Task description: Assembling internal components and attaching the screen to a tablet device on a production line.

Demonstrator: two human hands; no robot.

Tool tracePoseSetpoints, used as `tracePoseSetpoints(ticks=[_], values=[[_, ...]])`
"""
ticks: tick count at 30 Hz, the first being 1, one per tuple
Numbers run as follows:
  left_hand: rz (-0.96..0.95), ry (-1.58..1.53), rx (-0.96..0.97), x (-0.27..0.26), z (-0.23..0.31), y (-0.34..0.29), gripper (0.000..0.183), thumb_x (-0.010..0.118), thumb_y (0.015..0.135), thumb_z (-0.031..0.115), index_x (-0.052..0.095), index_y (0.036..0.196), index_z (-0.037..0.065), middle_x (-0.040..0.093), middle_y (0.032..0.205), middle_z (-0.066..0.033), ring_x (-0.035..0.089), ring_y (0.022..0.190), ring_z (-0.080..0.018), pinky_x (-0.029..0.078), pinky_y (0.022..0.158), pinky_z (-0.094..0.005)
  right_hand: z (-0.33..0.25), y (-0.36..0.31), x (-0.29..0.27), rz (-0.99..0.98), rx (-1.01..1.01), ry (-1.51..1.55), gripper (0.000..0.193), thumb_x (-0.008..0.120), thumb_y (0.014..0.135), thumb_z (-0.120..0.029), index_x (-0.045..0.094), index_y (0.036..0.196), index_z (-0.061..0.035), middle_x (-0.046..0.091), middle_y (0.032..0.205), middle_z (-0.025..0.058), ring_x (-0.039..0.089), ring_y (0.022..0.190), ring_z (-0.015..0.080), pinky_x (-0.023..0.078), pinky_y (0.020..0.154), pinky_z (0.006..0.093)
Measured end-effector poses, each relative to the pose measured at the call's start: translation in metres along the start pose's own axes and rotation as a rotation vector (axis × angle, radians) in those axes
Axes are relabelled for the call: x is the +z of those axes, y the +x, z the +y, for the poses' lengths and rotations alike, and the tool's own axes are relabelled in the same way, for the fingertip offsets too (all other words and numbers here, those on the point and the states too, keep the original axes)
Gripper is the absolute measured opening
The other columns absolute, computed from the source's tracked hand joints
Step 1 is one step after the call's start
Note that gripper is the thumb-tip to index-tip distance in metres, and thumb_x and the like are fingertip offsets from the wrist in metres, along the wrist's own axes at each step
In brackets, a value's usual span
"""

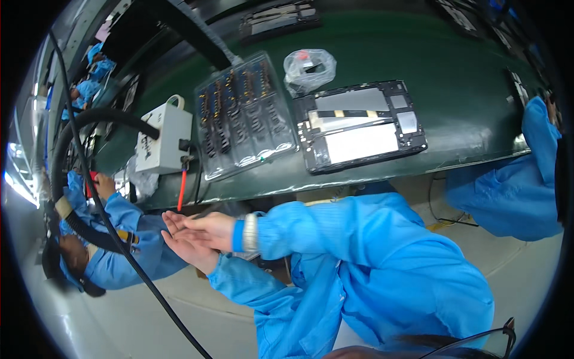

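My hands are together in front of the table's near edge, at left of the view. My left hand (pixel 195 253) is turned up with its fingers apart. Across it lies my right hand (pixel 214 227), fingers extended over the left palm; some fingers overlap and are hard to separate. I make out no object in either hand. A blue and white band (pixel 245 233) circles my right wrist. Just above the fingertips hangs a red tube-like piece (pixel 182 190) from a white box (pixel 165 137) on the table.
On the green table (pixel 466 113) are a clear tray (pixel 245 113) of small parts, an opened tablet-like device (pixel 362 127) and a clear plastic bag (pixel 310 69). A thick black hose (pixel 89 115) and cable pass at left. Blue-sleeved co-workers (pixel 143 230) sit on both sides.
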State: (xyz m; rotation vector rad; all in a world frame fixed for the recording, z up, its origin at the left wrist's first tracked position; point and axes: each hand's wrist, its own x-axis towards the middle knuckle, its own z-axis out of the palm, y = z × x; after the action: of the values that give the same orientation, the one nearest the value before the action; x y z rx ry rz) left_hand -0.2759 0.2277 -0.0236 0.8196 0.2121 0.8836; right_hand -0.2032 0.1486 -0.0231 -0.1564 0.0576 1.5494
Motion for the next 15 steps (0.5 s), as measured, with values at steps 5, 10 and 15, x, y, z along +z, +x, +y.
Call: tracePoseSetpoints(ticks=[5, 10, 15], values=[[0.337, 0.188, 0.246, -0.055, 0.040, -0.013, 0.046, 0.024, 0.093, 0.026, 0.043, 0.124, -0.001, 0.049, 0.126, -0.0107, 0.047, 0.116, -0.0197, 0.032, 0.101, -0.0295, 0.049, 0.062, 0.034, 0.114, 0.069, -0.132, 0.003, 0.055, 0.087, -0.009, 0.057, 0.089, -0.0076, 0.060, 0.092, 0.0033, 0.056, 0.080, 0.0088, 0.046, 0.070, 0.0242], [0.569, 0.072, 0.334, -0.076, 0.065, -0.012, 0.047, 0.023, 0.091, 0.023, 0.042, 0.127, -0.001, 0.050, 0.126, -0.0106, 0.047, 0.116, -0.0201, 0.032, 0.101, -0.0301, 0.081, 0.092, 0.038, 0.037, 0.018, -0.077, 0.008, 0.053, 0.086, 0.001, 0.056, 0.082, -0.0054, 0.061, 0.089, 0.0054, 0.053, 0.073, 0.0084, 0.044, 0.062, 0.0243], [0.591, 0.108, 0.357, -0.033, 0.052, -0.019, 0.049, 0.019, 0.092, 0.023, 0.040, 0.128, -0.002, 0.045, 0.132, -0.0110, 0.043, 0.122, -0.0201, 0.029, 0.105, -0.0326, 0.078, 0.094, 0.023, 0.008, 0.049, -0.124, 0.002, 0.057, 0.085, -0.006, 0.058, 0.087, -0.0041, 0.060, 0.090, 0.0052, 0.056, 0.079, 0.0114, 0.046, 0.068, 0.0241]])
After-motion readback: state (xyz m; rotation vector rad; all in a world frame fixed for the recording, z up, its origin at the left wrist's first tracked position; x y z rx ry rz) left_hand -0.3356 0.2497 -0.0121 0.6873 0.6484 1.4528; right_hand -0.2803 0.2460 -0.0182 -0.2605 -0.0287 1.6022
